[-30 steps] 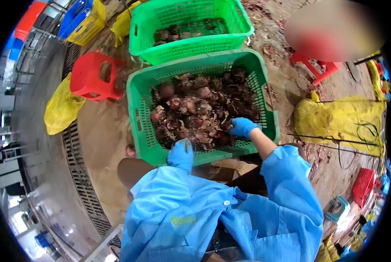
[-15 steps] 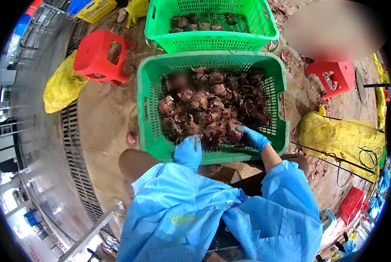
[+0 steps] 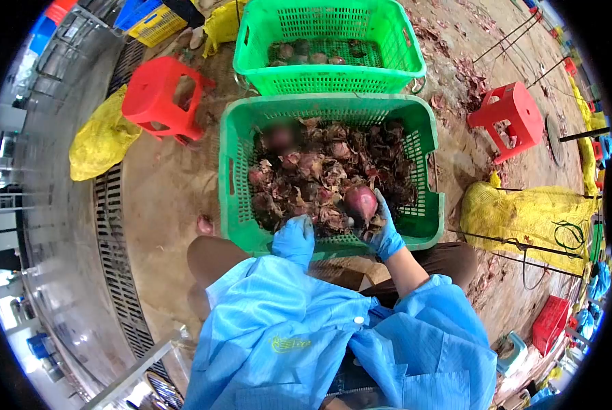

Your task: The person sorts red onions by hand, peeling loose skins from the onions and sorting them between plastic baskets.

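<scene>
A smooth red onion (image 3: 360, 203) rests in my right hand (image 3: 382, 231), whose blue-gloved fingers curve around its right and lower side. It is just above the heap of onions (image 3: 311, 166) with dry, loose skins in the dark green crate (image 3: 227, 205). My left hand (image 3: 294, 239), also in a blue glove, is closed at the crate's near edge, left of the held onion. Whatever its fingers may hold is hidden.
Beyond stands a brighter green crate (image 3: 330, 80) with several onions. Red stools (image 3: 162, 96) (image 3: 511, 119) flank the crates. Yellow mesh sacks (image 3: 104, 140) (image 3: 524, 222) lie on both sides. A loose onion (image 3: 205, 223) is on the floor, near the drain grate (image 3: 118, 253).
My right hand has lifted slightly and turned, bringing the red onion up into plain sight. My left hand stays nearly in place. The blurred patch over the right stool is gone.
</scene>
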`<state>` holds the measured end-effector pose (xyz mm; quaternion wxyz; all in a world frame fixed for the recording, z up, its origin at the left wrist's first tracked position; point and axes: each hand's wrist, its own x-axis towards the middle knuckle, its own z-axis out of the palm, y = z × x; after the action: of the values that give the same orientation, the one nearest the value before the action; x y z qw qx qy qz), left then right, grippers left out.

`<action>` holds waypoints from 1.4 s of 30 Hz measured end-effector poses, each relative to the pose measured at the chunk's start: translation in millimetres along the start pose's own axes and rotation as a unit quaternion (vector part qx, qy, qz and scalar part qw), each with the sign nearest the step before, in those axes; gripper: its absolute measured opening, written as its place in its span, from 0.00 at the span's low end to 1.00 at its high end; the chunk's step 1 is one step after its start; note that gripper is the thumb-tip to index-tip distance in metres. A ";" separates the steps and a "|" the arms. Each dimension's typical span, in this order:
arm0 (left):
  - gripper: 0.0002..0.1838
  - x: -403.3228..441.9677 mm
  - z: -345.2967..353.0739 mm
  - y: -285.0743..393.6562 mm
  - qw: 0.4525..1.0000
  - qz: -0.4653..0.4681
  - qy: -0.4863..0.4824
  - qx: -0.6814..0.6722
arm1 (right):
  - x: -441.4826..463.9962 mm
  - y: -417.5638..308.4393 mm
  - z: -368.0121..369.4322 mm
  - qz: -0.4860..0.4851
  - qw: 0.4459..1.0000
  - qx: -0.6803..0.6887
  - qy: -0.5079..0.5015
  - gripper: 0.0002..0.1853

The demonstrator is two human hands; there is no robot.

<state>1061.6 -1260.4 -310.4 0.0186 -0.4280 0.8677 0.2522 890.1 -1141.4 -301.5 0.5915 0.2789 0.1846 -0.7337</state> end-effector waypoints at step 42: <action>0.20 -2.2 -1.6 -19.4 0.998 -0.008 -0.011 0.064 | 120.1 -39.1 87.6 -0.364 0.477 -0.798 0.055 0.17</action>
<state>1078.0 -1269.4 -316.6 0.0572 -0.4303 0.8783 0.2004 818.0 -1276.8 -311.2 0.2274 -0.3659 0.8077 -0.4025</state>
